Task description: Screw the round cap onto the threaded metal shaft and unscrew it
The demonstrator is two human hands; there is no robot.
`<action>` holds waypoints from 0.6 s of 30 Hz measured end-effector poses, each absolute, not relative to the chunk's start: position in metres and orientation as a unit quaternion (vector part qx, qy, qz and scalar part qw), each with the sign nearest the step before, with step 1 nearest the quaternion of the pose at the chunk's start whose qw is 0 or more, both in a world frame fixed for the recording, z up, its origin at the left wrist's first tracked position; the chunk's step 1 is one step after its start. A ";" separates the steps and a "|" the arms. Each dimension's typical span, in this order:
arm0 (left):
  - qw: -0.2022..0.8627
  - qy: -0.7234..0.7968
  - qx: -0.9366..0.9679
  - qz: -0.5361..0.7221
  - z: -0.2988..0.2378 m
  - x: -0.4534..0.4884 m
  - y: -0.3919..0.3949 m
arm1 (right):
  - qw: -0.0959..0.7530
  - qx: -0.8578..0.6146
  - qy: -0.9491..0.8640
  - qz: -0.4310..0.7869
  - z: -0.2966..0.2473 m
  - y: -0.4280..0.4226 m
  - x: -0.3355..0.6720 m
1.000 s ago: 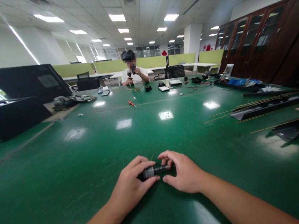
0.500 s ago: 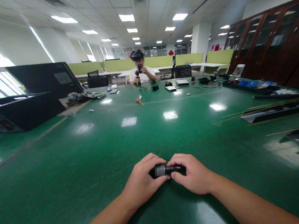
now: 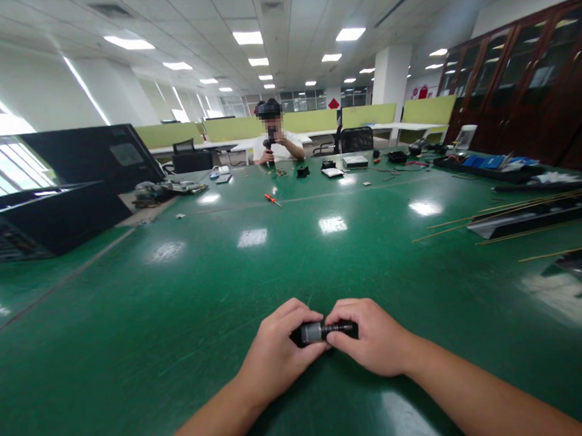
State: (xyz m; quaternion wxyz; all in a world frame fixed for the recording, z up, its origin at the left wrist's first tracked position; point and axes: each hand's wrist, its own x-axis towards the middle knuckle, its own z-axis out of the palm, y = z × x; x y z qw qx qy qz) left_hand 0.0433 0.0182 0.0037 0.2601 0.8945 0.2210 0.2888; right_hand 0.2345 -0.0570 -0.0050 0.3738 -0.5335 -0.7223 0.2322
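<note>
A black cylindrical tool [image 3: 313,333] with a grey band lies level between my two hands, low over the near part of the green table. It narrows to the right into a ringed neck and a thin tip; its exact kind is not clear. My left hand [image 3: 275,347] wraps round the thick left end, hiding part of it. From the right, my right hand [image 3: 372,338] closes round the ringed neck, thumb below and fingers above. The thumb and fingertips are pressed close to the grey band.
Beyond my hands, an orange-handled screwdriver [image 3: 272,199] lies on the green table [image 3: 200,284]. A black computer case [image 3: 71,213] stands at left. Thin rods and a dark metal rail [image 3: 530,218] lie at right. Across the table sits a person [image 3: 278,142] holding a black object.
My right thumb and fingers have shifted slightly left along the neck, nearer the grey band. My left hand stays in place.
</note>
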 end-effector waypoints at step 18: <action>0.243 0.231 0.896 0.292 0.003 0.043 0.017 | 0.362 -0.531 -0.738 0.208 -0.005 -0.056 0.236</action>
